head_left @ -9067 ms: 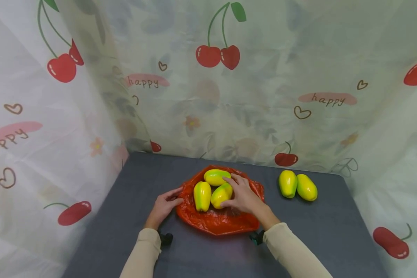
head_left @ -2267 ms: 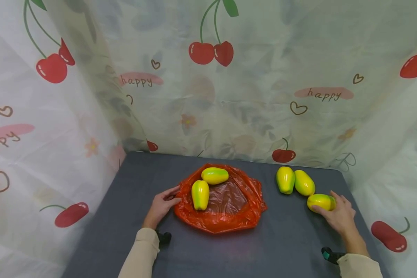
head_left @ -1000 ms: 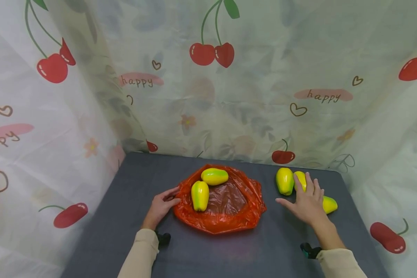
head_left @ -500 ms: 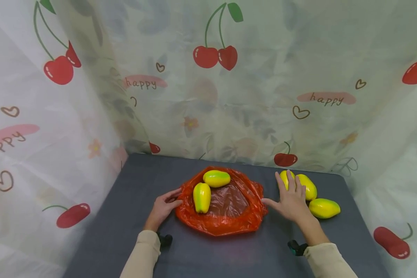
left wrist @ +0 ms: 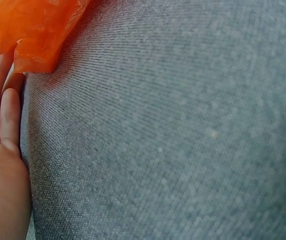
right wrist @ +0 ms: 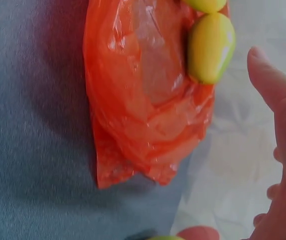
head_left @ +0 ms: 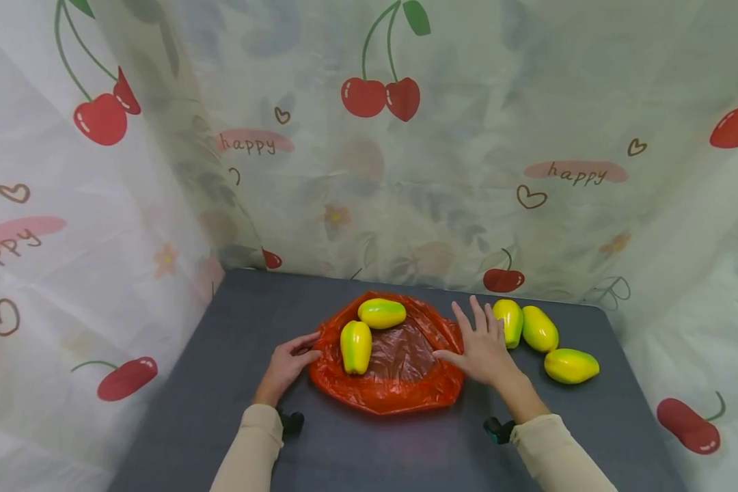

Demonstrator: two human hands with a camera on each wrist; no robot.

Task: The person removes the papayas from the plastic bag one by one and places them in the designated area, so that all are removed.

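A red plastic bag (head_left: 384, 398) lies spread with its mouth facing up. Inside rest two yellow-green, papaya-like fruits: one lengthwise fruit (head_left: 356, 347) at the left, one sideways fruit (head_left: 382, 313) at the back. My left hand (head_left: 285, 362) touches the bag's left edge, fingers extended; in the left wrist view its fingertips pass behind the orange-red plastic. My right hand (head_left: 482, 347), fingers spread and holding nothing, hovers at the bag's right side, thumb over the rim. Three more such fruits lie right of it: a partly covered fruit (head_left: 512, 324), a tilted fruit (head_left: 540, 329) and a front fruit (head_left: 571, 366).
The bag and fruits are on a dark grey cloth-covered table (head_left: 406, 454). A pale curtain (head_left: 430, 178) printed with cherries and hearts stands behind it and at both sides. Each wrist wears a small black camera, like the right one (head_left: 498, 430).
One fruit moved from the bag to the table at the right and was let go. My right hand has since come back left to the bag; my left hand stays at its edge.
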